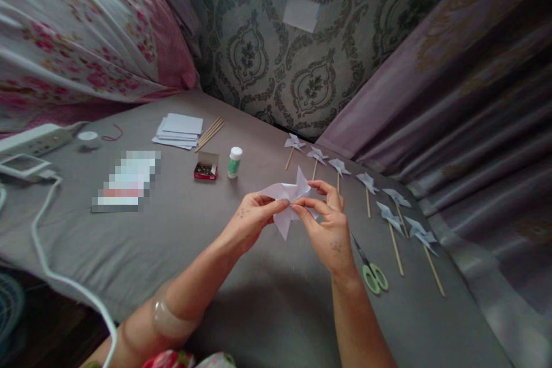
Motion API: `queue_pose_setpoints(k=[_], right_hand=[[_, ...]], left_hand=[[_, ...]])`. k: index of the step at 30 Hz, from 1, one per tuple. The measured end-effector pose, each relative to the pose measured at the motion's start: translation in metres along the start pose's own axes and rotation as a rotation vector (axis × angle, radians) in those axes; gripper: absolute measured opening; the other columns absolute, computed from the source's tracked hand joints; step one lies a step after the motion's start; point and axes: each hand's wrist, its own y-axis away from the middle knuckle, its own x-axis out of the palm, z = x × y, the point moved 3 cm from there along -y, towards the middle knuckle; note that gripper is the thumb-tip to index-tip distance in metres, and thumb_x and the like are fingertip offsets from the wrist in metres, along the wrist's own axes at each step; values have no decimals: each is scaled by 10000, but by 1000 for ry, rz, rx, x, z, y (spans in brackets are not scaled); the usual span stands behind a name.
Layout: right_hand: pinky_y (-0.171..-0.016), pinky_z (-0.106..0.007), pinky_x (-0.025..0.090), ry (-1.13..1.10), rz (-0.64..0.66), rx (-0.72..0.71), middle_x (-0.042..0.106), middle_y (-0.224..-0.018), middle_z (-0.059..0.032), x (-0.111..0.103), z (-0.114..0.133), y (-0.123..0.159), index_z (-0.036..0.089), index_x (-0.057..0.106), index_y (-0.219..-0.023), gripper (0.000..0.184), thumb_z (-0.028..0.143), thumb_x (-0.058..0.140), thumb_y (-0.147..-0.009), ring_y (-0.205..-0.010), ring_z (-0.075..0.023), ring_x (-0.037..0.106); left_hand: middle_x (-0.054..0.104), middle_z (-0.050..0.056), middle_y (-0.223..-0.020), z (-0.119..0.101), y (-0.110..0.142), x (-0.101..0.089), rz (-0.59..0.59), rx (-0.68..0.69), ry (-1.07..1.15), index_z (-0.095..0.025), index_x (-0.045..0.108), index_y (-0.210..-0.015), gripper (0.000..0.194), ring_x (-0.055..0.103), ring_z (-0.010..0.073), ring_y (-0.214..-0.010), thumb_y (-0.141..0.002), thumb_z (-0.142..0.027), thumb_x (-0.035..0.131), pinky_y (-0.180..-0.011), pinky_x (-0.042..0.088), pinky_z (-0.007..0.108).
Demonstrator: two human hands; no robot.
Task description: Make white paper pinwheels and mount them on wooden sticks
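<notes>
I hold a white paper pinwheel (288,202) above the grey bed sheet, in the middle of the view. My left hand (252,219) pinches its centre from the left, fingers closed on the paper. My right hand (328,229) pinches the same centre from the right, fingers pressed on the folded points. The pinwheel has no stick on it. A row of several finished paper pinwheels on wooden sticks (390,219) lies to the right of my hands.
Green-handled scissors (371,273) lie just right of my right wrist. A red box of pins (206,165), a glue bottle (234,161), a stack of white paper (179,130) and wooden sticks (210,133) lie farther back. A power strip (37,140), phone and white cable sit at left.
</notes>
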Motion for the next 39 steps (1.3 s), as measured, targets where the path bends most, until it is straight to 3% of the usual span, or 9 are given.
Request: queue_pose_setpoints(k=[10, 24, 39], right_hand=[[-983, -446, 397, -10, 17, 7, 557, -1183, -61, -1, -1, 0, 247, 719, -775, 113, 316, 644, -824, -1162, -248, 463], [-1009, -434, 391, -115, 31, 135, 546, -1165, -64, 5, -15, -2, 234, 732, -725, 115, 320, 675, -775, -1123, -239, 490], [-1004, -408, 392, -345, 38, 218, 614, -1090, -72, 17, -30, -6, 209, 730, -718, 150, 358, 710, -716, -1074, -233, 568]], left_hand=[[730, 87, -775, 0, 1, -1, 6, 36, -37, -105, 753, -832, 344, 610, 137, -626, -601, -354, 806, -614, 441, 237], [738, 63, -789, -3, -1, 4, -2, 285, -190, -134, 756, -843, 322, 644, 166, -733, -635, -377, 793, -720, 497, 259], [745, 74, -835, 0, -8, -1, 29, 316, -247, -142, 741, -850, 305, 665, 192, -775, -620, -332, 808, -752, 512, 291]])
